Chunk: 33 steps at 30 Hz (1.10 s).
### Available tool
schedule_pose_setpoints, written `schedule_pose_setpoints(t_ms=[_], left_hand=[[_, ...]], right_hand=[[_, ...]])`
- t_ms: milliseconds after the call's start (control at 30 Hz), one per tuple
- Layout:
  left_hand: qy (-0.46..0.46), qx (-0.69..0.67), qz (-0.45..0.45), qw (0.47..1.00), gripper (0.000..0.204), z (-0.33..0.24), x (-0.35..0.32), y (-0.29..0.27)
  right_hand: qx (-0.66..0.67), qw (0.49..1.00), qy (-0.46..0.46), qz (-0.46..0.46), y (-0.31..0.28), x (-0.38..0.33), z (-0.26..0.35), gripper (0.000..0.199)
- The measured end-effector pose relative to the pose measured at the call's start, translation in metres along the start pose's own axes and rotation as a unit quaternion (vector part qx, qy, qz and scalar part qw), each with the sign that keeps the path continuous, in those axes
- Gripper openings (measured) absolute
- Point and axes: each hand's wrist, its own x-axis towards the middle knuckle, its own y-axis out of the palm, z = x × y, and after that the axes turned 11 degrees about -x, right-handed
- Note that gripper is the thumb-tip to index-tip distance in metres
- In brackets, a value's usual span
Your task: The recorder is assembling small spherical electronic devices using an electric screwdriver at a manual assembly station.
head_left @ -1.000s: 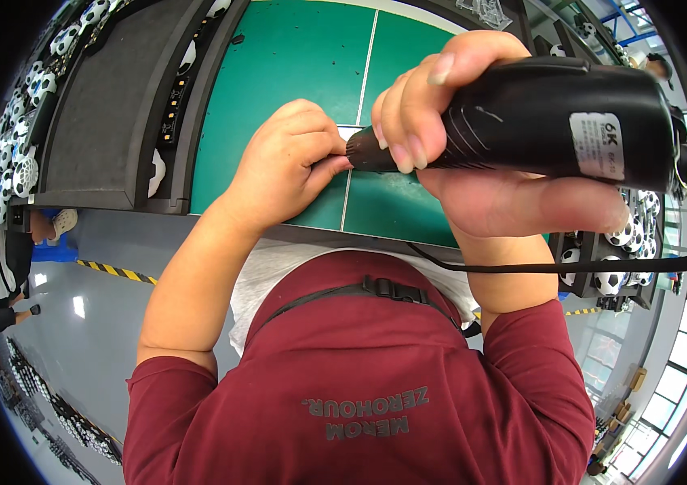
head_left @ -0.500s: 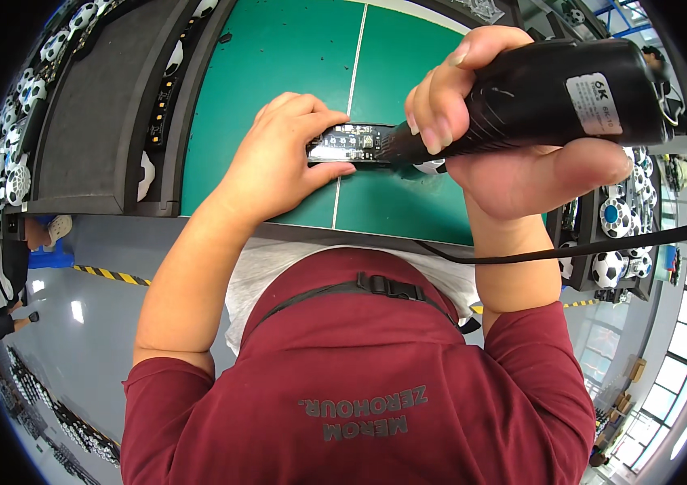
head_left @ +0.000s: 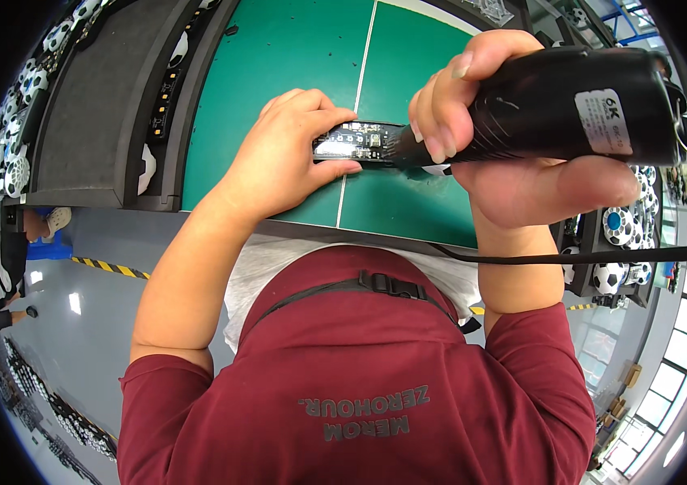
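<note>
My left hand point(head_left: 283, 158) pinches a narrow black circuit board point(head_left: 350, 144) between thumb and fingers, keeping it low over the green work surface. Small light-coloured components dot the board, and a glare spot covers part of it. In my right hand point(head_left: 473, 137) is a black corded electric screwdriver point(head_left: 550, 105), the fingers wrapped round its body. Its narrow front end covers the board's right end, so the bit and contact point are hidden. A bit of a white-and-black football-patterned part point(head_left: 438, 170) shows under the screwdriver, mostly covered.
A green mat point(head_left: 279, 56) with a white line covers the bench; small dark bits lie on it. At left stands a black tray point(head_left: 93, 105) beside strips of boards. Football-patterned parts point(head_left: 617, 230) fill racks at right. The cord point(head_left: 586, 259) crosses my right forearm.
Both hands, the board and the screwdriver have shifted slightly right in the picture. The screwdriver's rear end sits a little lower, and its cord hangs straighter. Both grips stay the same.
</note>
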Motion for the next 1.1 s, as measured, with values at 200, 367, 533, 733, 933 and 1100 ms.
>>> schedule_pose_setpoints(t_ms=[200, 367, 533, 733, 933, 1100], left_hand=[[-0.021, 0.008, 0.019, 1.0, 0.045, -0.001, 0.002, -0.002], [-0.024, 0.009, 0.022, 0.999, 0.045, -0.001, 0.001, -0.002], [-0.026, 0.014, 0.02, 0.999, 0.045, 0.0, 0.001, -0.002], [-0.026, 0.007, 0.023, 0.999, 0.045, -0.001, 0.002, -0.001], [0.003, -0.003, 0.005, 1.0, 0.046, 0.003, 0.002, 0.001], [0.004, -0.001, -0.001, 1.0, 0.047, 0.002, 0.001, 0.0]], right_hand=[[0.104, 0.985, -0.128, 0.044, -0.01, 0.004, -0.014, 0.121], [0.106, 0.98, -0.144, 0.084, -0.015, 0.008, -0.022, 0.122], [0.081, 0.988, -0.121, 0.057, -0.016, 0.005, -0.01, 0.122], [0.118, 0.984, -0.119, 0.062, -0.012, 0.004, -0.021, 0.121], [0.163, 0.979, -0.114, 0.033, -0.008, 0.002, -0.026, 0.116], [0.163, 0.98, -0.103, 0.043, -0.013, 0.001, -0.029, 0.112]])
